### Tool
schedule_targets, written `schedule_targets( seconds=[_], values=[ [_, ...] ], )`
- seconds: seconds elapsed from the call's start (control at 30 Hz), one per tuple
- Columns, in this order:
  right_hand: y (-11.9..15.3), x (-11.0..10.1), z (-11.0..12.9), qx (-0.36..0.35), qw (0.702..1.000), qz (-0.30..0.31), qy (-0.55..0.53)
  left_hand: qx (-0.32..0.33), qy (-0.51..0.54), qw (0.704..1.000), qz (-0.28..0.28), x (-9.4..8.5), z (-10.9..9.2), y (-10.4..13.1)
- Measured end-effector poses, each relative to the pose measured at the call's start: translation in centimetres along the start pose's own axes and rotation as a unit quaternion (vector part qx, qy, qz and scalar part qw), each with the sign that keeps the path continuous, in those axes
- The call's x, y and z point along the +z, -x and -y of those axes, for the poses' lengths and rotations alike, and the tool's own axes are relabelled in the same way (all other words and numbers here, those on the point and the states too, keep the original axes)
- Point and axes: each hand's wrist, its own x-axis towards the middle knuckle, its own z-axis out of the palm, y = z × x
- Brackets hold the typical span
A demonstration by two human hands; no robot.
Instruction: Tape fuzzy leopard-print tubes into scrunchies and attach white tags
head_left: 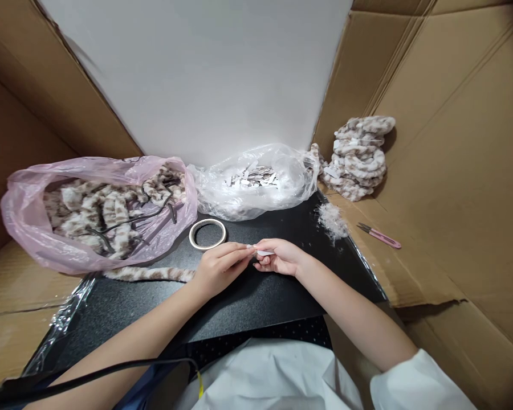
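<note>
Right hand (284, 257): our grip pinches a small flat white slip (265, 253) above the black speckled desk (273, 307). Left hand (224, 265): fingertips meet there (can't tell on what). Slip's probably light, bendy, crease-prone; we'd take its edges. Brown-and-white plush strip (149, 274) by our left wrist should squash easily. Cream tape ring (207, 248) crowds left; desk's bare rightward.

There are two hands (224, 265) (281, 257), two plastic bags (25, 210) (297, 191), one tape roll (192, 238) and one thread snipper (382, 236).
</note>
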Motion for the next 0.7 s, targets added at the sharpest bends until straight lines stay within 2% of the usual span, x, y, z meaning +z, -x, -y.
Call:
schedule_targets(
  seconds=[0.1,0.17,0.2,0.27,0.33,0.43,0.57,0.63,0.7],
  values=[
    [0.15,0.18,-0.06,-0.026,0.999,-0.024,0.026,-0.082,0.073,0.994,-0.004,0.02,-0.01,-0.25],
    [0.13,0.3,-0.18,-0.045,0.997,-0.039,0.043,-0.144,0.139,0.98,0.01,0.07,0.08,-0.45],
    [0.08,0.35,-0.25,-0.056,0.996,-0.048,0.051,-0.161,0.163,0.973,0.018,0.09,0.13,-0.52],
    [-0.05,0.41,-0.39,-0.075,0.993,-0.067,0.068,-0.155,0.174,0.972,0.027,0.1,0.21,-0.57],
    [-0.13,0.38,-0.45,-0.079,0.991,-0.074,0.078,-0.103,0.134,0.985,0.02,0.09,0.24,-0.5],
    [-0.08,0.18,-0.32,-0.045,0.997,-0.041,0.052,0.039,0.028,0.999,-0.003,0.07,0.23,-0.26],
    [0.1,-0.15,0.08,0.021,1.0,0.015,-0.002,0.226,-0.105,0.967,-0.054,-0.06,0.38,-0.06],
    [0.13,-0.26,0.23,0.047,0.998,0.032,-0.019,0.278,-0.143,0.949,-0.047,-0.22,0.44,-0.05],
    [0.14,-0.33,0.33,0.064,0.997,0.045,-0.026,0.302,-0.156,0.94,-0.031,-0.37,0.39,-0.06]
  ],
)
